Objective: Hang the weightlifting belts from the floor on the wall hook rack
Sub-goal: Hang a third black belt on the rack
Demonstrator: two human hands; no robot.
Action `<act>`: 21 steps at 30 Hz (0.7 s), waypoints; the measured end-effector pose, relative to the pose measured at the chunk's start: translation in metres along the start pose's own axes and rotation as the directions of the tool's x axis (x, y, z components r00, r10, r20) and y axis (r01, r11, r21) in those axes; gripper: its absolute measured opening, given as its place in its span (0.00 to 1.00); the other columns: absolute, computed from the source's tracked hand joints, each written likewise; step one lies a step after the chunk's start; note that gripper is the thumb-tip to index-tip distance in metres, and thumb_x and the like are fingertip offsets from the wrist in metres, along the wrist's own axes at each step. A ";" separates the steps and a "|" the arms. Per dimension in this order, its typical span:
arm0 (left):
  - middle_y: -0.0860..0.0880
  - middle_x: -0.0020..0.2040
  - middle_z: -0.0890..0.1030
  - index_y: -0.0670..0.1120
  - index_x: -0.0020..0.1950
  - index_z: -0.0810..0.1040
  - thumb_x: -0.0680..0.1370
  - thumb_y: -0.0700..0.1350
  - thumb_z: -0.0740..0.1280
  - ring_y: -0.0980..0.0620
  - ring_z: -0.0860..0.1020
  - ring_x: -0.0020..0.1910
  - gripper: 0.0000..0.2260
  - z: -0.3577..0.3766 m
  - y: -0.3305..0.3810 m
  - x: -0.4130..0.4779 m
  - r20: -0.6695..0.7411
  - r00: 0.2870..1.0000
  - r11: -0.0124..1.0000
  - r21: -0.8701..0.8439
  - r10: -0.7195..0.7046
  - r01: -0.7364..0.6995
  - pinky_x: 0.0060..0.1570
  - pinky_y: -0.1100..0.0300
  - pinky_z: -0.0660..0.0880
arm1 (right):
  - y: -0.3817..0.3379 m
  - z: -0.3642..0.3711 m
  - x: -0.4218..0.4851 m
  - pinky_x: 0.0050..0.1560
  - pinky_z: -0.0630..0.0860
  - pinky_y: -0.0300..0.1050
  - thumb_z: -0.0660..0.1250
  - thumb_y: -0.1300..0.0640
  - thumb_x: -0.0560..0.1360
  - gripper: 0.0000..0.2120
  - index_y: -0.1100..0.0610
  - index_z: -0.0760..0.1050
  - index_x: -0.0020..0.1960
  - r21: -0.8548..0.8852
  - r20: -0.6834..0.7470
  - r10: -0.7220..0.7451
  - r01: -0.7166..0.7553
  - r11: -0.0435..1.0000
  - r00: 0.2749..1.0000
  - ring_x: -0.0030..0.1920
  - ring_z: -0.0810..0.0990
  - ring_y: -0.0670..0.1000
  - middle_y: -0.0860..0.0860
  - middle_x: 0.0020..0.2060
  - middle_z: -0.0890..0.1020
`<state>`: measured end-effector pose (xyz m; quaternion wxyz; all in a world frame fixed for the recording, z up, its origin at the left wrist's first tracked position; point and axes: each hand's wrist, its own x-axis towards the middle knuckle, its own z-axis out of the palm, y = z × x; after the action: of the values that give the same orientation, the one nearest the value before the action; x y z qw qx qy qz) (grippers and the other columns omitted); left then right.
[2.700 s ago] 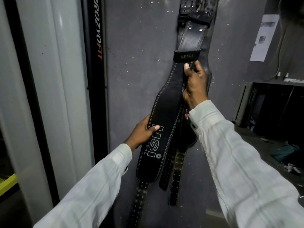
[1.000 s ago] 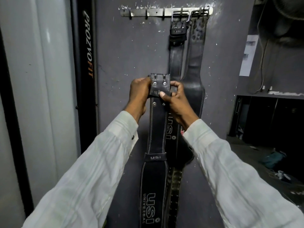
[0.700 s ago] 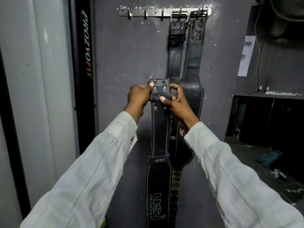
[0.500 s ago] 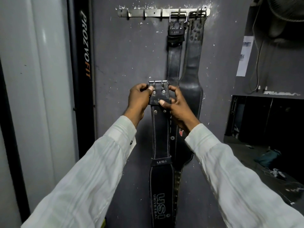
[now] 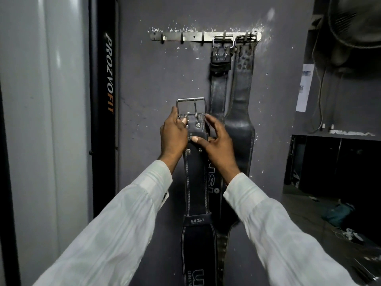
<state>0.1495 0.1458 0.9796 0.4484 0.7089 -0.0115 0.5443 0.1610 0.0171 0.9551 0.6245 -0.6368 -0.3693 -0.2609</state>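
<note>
A black USI belt hangs down in front of the grey wall, its steel buckle standing up above my fingers. My left hand grips the belt's buckle end from the left. My right hand pinches the same end from the right, thumb across the leather. High on the wall is a metal hook rack. Two dark belts hang from its right hooks: a narrow one and a worn wide one. Hooks on the rack's left part are bare.
A black upright post marked PROZVOFIT stands left of the wall panel, with a pale column beyond it. To the right are a paper notice, hanging cables, a dark shelf unit and clutter on the floor.
The belt's buckle has flipped up into view above my fingers. Both hands keep holding the buckle end at about the same height below the rack.
</note>
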 end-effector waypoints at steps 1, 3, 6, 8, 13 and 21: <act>0.49 0.43 0.79 0.46 0.69 0.74 0.81 0.38 0.60 0.46 0.80 0.46 0.17 -0.001 0.000 0.006 0.007 1.000 0.999 0.018 0.026 -0.026 0.43 0.67 0.69 | -0.003 0.000 0.005 0.66 0.74 0.36 0.76 0.67 0.69 0.37 0.56 0.67 0.74 -0.005 0.018 -0.013 0.014 1.000 1.000 0.64 0.74 0.33 0.48 0.70 0.74; 0.49 0.43 0.78 0.44 0.69 0.73 0.81 0.38 0.59 0.44 0.80 0.46 0.16 -0.002 0.000 0.019 -0.001 0.997 0.996 0.039 0.082 -0.082 0.42 0.67 0.67 | -0.009 0.001 0.017 0.62 0.70 0.24 0.75 0.69 0.70 0.39 0.59 0.63 0.77 -0.022 0.054 -0.054 0.056 0.998 0.997 0.58 0.71 0.24 0.46 0.69 0.71; 0.52 0.39 0.78 0.43 0.74 0.67 0.81 0.38 0.61 0.55 0.77 0.39 0.20 0.000 0.001 0.033 -0.072 0.994 0.996 -0.031 0.083 -0.085 0.39 0.73 0.66 | -0.010 0.008 0.035 0.67 0.68 0.28 0.76 0.66 0.70 0.41 0.58 0.61 0.78 -0.065 0.043 -0.073 0.075 0.995 0.996 0.66 0.70 0.33 0.49 0.74 0.69; 0.57 0.37 0.77 0.42 0.68 0.71 0.80 0.39 0.64 0.61 0.77 0.38 0.16 0.005 0.003 0.045 -0.099 0.993 0.988 -0.140 0.056 -0.070 0.39 0.73 0.70 | -0.006 0.014 0.051 0.73 0.68 0.41 0.77 0.64 0.70 0.42 0.56 0.61 0.78 -0.054 0.017 -0.075 0.076 0.996 0.997 0.71 0.70 0.42 0.50 0.74 0.70; 0.51 0.50 0.84 0.47 0.61 0.78 0.79 0.47 0.66 0.51 0.83 0.51 0.12 0.028 0.008 0.097 -0.019 0.993 0.962 -0.249 0.116 -0.117 0.56 0.54 0.80 | 0.006 0.012 0.113 0.75 0.66 0.45 0.77 0.64 0.69 0.41 0.59 0.62 0.77 -0.040 -0.061 -0.116 0.113 0.993 0.991 0.71 0.69 0.42 0.52 0.74 0.70; 0.41 0.57 0.83 0.38 0.67 0.75 0.77 0.30 0.63 0.46 0.82 0.56 0.18 0.086 0.017 0.205 0.134 0.955 0.874 -0.452 0.263 -0.177 0.60 0.50 0.80 | 0.029 -0.002 0.263 0.72 0.71 0.53 0.80 0.54 0.59 0.48 0.64 0.65 0.74 0.001 -0.021 -0.226 0.226 0.974 0.974 0.69 0.75 0.52 0.55 0.70 0.75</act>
<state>0.2895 0.1767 1.1502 0.5268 0.6338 -0.2568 0.5047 0.3395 0.0551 1.1465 0.5957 -0.5868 -0.4335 -0.3362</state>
